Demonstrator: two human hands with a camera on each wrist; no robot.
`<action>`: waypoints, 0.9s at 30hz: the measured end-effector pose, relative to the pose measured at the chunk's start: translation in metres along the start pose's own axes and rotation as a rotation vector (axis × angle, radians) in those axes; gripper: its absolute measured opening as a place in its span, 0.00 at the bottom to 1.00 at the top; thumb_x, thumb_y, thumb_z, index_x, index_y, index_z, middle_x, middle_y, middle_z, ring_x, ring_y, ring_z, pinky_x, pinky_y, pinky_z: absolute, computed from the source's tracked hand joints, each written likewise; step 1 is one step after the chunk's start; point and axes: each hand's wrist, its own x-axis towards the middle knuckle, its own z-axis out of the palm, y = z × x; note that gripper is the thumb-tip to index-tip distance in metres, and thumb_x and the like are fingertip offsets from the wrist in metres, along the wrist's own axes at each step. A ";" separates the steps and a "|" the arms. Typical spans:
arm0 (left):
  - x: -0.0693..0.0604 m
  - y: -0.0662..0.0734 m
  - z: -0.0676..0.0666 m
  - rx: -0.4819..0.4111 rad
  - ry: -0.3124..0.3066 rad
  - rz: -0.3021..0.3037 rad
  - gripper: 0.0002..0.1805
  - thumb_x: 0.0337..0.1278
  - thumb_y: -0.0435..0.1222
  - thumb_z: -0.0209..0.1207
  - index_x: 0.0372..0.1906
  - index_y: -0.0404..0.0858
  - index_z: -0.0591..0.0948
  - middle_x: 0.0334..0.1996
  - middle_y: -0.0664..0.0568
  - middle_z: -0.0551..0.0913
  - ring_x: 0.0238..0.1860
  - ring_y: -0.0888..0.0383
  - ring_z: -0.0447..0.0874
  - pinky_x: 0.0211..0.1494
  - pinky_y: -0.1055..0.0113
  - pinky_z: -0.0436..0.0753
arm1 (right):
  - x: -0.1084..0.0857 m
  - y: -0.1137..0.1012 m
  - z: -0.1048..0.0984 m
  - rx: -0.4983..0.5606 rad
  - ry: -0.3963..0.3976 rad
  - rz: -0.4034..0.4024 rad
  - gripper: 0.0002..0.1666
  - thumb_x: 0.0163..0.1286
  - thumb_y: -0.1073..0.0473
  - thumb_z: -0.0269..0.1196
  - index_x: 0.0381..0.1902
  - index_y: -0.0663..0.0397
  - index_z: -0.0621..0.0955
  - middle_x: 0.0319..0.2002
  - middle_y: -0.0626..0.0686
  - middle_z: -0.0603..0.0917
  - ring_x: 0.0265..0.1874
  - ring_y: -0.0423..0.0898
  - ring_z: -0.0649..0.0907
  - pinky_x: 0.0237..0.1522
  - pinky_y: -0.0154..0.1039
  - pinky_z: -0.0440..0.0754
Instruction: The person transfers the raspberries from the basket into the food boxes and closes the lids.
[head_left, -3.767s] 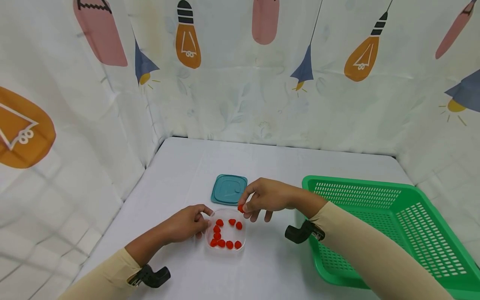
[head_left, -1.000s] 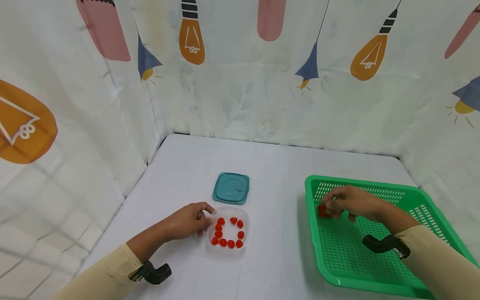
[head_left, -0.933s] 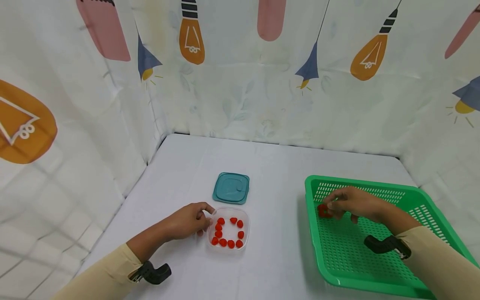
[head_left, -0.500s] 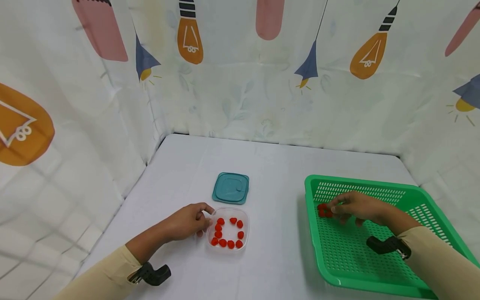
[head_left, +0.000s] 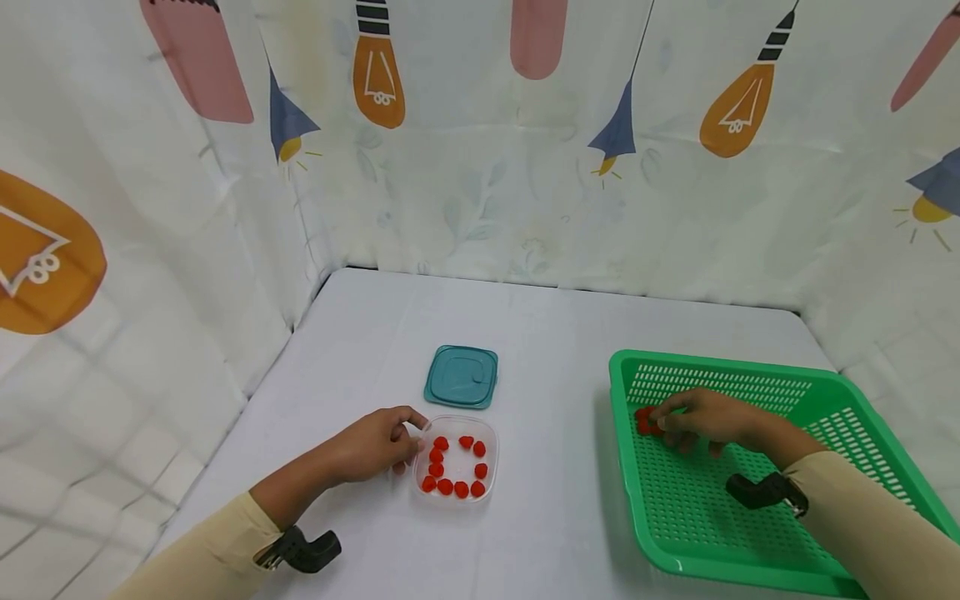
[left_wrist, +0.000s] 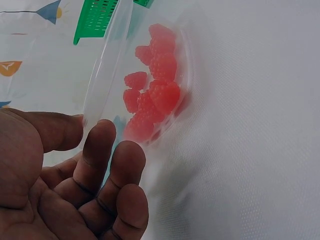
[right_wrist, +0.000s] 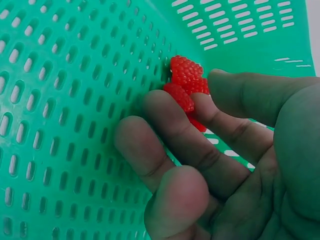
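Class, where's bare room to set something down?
Free: white cloth between teal lid and green basket, and behind the lid. Crowded: clear container, holding berries, left hand at rim; basket's far-left corner, with more berries and right hand.

On the table (head_left: 547,517), raspberries (head_left: 461,490) in the box (head_left: 458,464); behind it, the lid (head_left: 461,377); to the right, the basket (head_left: 720,517), more raspberries (right_wrist: 187,72) inside at left.
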 end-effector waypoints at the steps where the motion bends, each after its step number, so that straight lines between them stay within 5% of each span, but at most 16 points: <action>1: 0.000 0.000 0.000 0.000 0.000 0.001 0.17 0.68 0.35 0.63 0.59 0.40 0.78 0.26 0.49 0.81 0.29 0.52 0.78 0.31 0.63 0.74 | 0.000 0.000 0.000 -0.002 0.002 0.002 0.23 0.76 0.52 0.62 0.61 0.61 0.81 0.39 0.56 0.87 0.35 0.54 0.85 0.21 0.47 0.78; 8: 0.000 -0.001 0.000 0.003 0.008 0.004 0.17 0.68 0.36 0.63 0.58 0.41 0.78 0.26 0.49 0.81 0.29 0.52 0.79 0.31 0.62 0.75 | 0.000 0.001 0.004 -0.060 0.002 -0.008 0.14 0.74 0.57 0.64 0.52 0.57 0.83 0.37 0.55 0.86 0.34 0.53 0.85 0.21 0.48 0.79; 18: -0.001 0.001 0.001 0.006 0.014 -0.008 0.17 0.68 0.36 0.64 0.58 0.41 0.79 0.26 0.49 0.81 0.29 0.52 0.78 0.31 0.62 0.75 | 0.003 0.006 0.007 -0.099 0.023 -0.031 0.15 0.71 0.61 0.65 0.53 0.59 0.84 0.33 0.52 0.87 0.31 0.52 0.85 0.18 0.43 0.74; 27: 0.000 0.000 0.001 0.007 0.014 -0.011 0.17 0.68 0.37 0.64 0.58 0.41 0.79 0.26 0.49 0.81 0.29 0.52 0.78 0.32 0.62 0.75 | -0.003 -0.005 -0.005 -0.011 0.048 -0.106 0.18 0.74 0.61 0.62 0.58 0.64 0.81 0.34 0.57 0.88 0.33 0.55 0.87 0.20 0.50 0.81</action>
